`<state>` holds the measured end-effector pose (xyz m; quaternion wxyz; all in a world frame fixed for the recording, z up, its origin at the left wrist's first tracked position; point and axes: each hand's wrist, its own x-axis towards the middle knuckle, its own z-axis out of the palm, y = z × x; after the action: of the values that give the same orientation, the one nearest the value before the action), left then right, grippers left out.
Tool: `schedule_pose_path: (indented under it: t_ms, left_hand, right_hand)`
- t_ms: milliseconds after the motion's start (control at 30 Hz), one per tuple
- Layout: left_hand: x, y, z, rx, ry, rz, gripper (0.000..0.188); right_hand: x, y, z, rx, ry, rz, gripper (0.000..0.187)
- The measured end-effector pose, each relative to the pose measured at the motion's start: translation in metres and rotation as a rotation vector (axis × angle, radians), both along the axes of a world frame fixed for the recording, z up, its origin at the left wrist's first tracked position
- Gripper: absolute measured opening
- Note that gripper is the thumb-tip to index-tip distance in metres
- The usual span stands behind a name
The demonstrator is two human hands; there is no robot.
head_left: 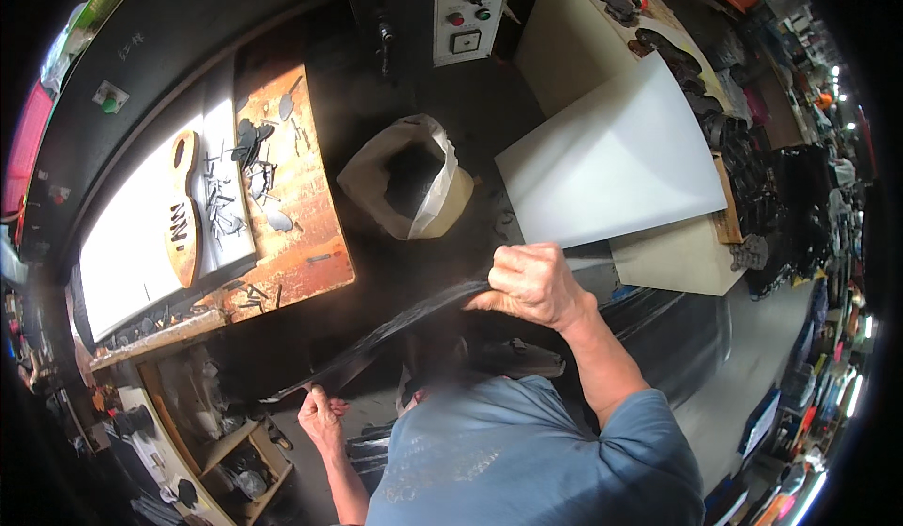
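Between my hands stretches a thin, dark, shiny sheet, seen almost edge-on in front of my body; its kind I cannot make out. My left hand pinches it near its left end, low in the view. Farther up and to the right, my right hand is closed in a fist around the other end. Beyond the sheet stands an open pale bag with a dark inside.
At left is a worn wooden bench with a white board, a wooden sole-shaped die and black scraps. A control panel stands at the back. To the right, a white sheet lies over a pale box.
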<state>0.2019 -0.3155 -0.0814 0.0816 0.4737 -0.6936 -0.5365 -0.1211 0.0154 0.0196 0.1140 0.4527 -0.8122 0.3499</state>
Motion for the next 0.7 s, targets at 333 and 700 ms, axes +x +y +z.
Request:
schedule_pose_path:
  t_ms: [333, 700]
  left_hand:
    - [-0.05, -0.016, 0.038, -0.115, -0.091, 0.025, 0.049]
    - [-0.047, -0.057, 0.082, -0.014, 0.093, 0.199, 0.036]
  right_hand:
    - [-0.037, -0.016, -0.032, -0.11, -0.118, 0.048, 0.053]
    - [-0.046, -0.087, 0.066, -0.027, 0.04, 0.168, 0.037]
